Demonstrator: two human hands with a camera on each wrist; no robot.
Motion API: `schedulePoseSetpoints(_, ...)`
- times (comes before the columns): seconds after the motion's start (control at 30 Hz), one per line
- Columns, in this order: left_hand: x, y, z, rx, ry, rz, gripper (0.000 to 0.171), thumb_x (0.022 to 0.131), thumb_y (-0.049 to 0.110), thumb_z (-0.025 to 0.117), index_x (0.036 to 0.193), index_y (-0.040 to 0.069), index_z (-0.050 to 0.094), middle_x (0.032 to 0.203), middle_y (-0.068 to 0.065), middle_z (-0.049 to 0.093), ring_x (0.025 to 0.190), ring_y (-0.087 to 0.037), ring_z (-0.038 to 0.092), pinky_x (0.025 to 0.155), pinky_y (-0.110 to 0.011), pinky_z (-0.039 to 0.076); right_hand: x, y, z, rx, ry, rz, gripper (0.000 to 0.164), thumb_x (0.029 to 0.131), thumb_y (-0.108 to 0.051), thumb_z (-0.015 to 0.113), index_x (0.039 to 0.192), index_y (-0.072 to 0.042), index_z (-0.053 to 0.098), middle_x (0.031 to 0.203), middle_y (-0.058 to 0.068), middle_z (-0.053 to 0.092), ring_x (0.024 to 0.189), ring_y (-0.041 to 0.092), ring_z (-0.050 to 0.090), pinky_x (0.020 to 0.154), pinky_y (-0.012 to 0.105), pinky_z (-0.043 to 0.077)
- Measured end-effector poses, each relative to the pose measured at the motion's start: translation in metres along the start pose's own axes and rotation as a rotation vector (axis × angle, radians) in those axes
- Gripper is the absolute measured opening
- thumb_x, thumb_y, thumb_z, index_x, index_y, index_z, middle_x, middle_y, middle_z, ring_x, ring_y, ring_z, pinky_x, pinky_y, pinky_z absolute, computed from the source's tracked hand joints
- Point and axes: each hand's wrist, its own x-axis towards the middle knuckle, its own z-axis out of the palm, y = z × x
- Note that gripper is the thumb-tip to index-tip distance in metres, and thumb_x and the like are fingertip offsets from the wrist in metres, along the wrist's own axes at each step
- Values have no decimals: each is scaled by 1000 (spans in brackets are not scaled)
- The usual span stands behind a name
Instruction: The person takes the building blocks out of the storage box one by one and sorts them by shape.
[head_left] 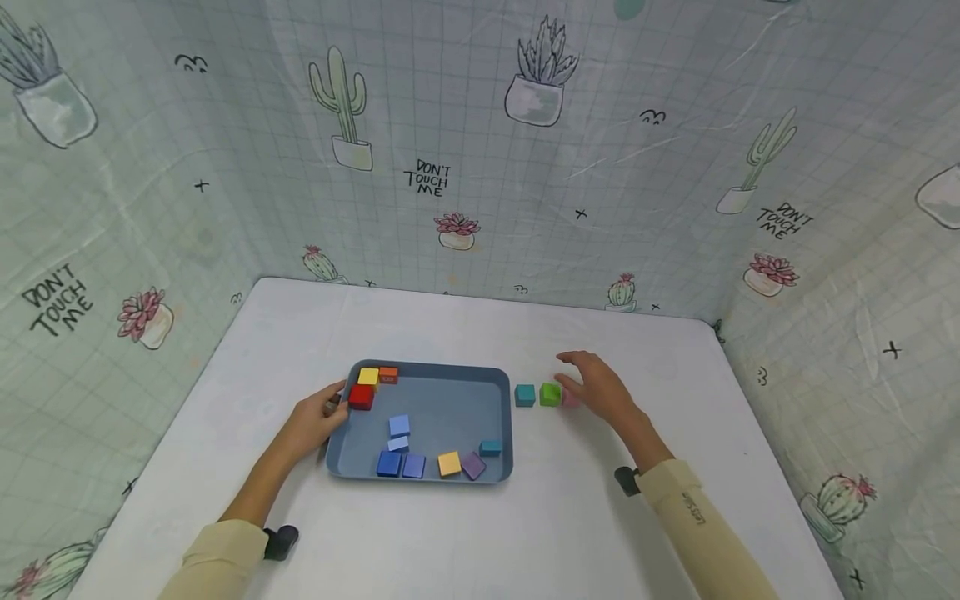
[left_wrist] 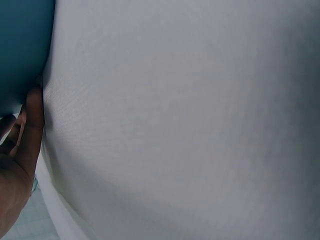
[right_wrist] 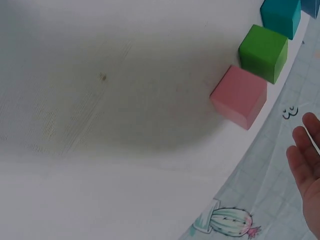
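Note:
My left hand (head_left: 318, 419) holds the left rim of a blue-grey tray (head_left: 442, 408), its thumb and fingers at the edge. In the left wrist view, fingers (left_wrist: 33, 112) lie against the tray's side. To the right of the tray, a teal cube (head_left: 525, 395), a green cube (head_left: 550, 395) and a pink cube (right_wrist: 240, 96) stand in a row on the table. Over the pink cube reaches my right hand (head_left: 606, 393), thumb and fingers spread apart. It partly hides that cube in the head view; the right wrist view shows a gap between them.
Inside the tray, a red block (head_left: 361, 397), a yellow block (head_left: 369, 377) and an orange block (head_left: 388, 375) sit at the back left. Several blue blocks (head_left: 388, 463), a yellow-orange block (head_left: 448, 464), a purple block (head_left: 473, 466) and a teal block (head_left: 491, 448) lie nearer the front.

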Motion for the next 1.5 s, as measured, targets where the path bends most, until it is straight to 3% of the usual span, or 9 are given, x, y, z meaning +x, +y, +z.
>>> schedulePoseSetpoints(0.23, 1, 0, -1, 6, -2, 14, 53, 91, 15, 54, 137, -8, 40, 108, -22, 57, 79, -23, 54, 65, -30, 49, 5, -16, 6, 23, -24, 4, 41, 91, -28, 63, 127, -10, 57, 127, 10, 54, 119, 27, 48, 95, 44, 40)
schedulePoseSetpoints(0.53, 0, 1, -3, -12, -3, 30, 51, 92, 15, 53, 136, -9, 41, 107, -21, 57, 77, -21, 54, 61, -28, 47, 10, -32, 12, -10, -30, -104, 37, 90, -25, 65, 123, -8, 60, 123, 8, 58, 120, 25, 48, 98, 42, 38)
schedulePoseSetpoints(0.77, 0, 1, -2, -13, -4, 18, 52, 91, 16, 53, 136, -8, 41, 108, -22, 57, 79, -23, 54, 62, -29, 48, 9, -47, 15, 32, -65, -177, 37, 90, -22, 65, 123, -8, 59, 124, 8, 57, 121, 26, 47, 97, 43, 39)
schedulePoseSetpoints(1.0, -1, 0, -3, -22, -9, 10, 52, 91, 15, 53, 137, -7, 41, 109, -21, 57, 79, -22, 54, 62, -28, 48, 9, -60, 22, -21, -75, -250, 36, 88, -23, 66, 122, -12, 60, 121, 2, 59, 117, 19, 50, 95, 36, 41)
schedulePoseSetpoints(1.27, -1, -2, -2, -30, -6, 20, 52, 91, 14, 54, 137, -7, 41, 109, -21, 57, 80, -22, 55, 64, -30, 49, 4, -81, 25, 11, -136, -352, 40, 87, -23, 69, 124, -10, 59, 120, 3, 59, 115, 17, 51, 93, 32, 43)
schedulePoseSetpoints(1.5, 0, -2, -1, -39, -3, 23, 52, 91, 15, 54, 137, -7, 41, 109, -21, 57, 80, -23, 55, 65, -31, 49, 6, -93, 26, 2, -178, -336, 42, 87, -24, 68, 125, -11, 58, 120, 4, 59, 113, 17, 52, 92, 33, 44)
